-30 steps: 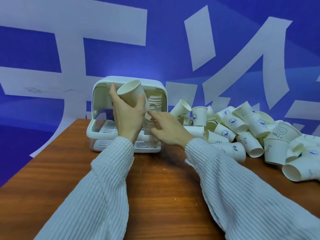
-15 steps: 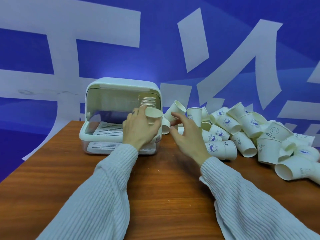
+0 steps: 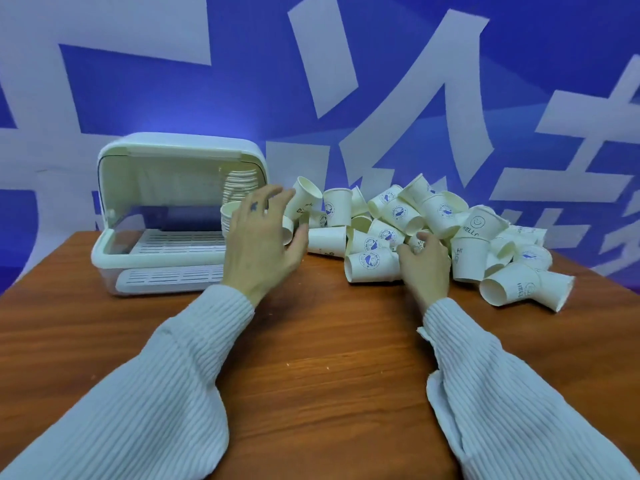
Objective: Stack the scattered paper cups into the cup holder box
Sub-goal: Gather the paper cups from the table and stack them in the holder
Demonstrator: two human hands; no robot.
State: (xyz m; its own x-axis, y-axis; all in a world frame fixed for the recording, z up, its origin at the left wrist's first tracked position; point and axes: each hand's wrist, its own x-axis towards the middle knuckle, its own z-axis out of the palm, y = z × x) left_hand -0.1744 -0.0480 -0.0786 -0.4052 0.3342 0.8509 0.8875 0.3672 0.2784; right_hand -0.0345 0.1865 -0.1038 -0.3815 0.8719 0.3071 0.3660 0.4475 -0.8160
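Observation:
The white cup holder box (image 3: 166, 157) stands open at the table's back left, with a tall stack of cups (image 3: 242, 183) inside at its right end. My left hand (image 3: 259, 237) hovers in front of that end, fingers spread, holding nothing. A heap of white paper cups (image 3: 446, 216) lies to the right of the box. My right hand (image 3: 422, 261) rests at the heap's near edge, fingers curled against a cup lying on its side (image 3: 370, 266); I cannot tell whether it grips it.
The wooden table (image 3: 311, 341) stretches toward me between my sleeves. A blue wall with large white shapes (image 3: 381, 81) rises right behind the box and the heap. The table's left edge runs diagonally near the box.
My left hand set its cup onto the stack in the box and has drawn back open. My right hand has moved right, from the box to the heap of cups.

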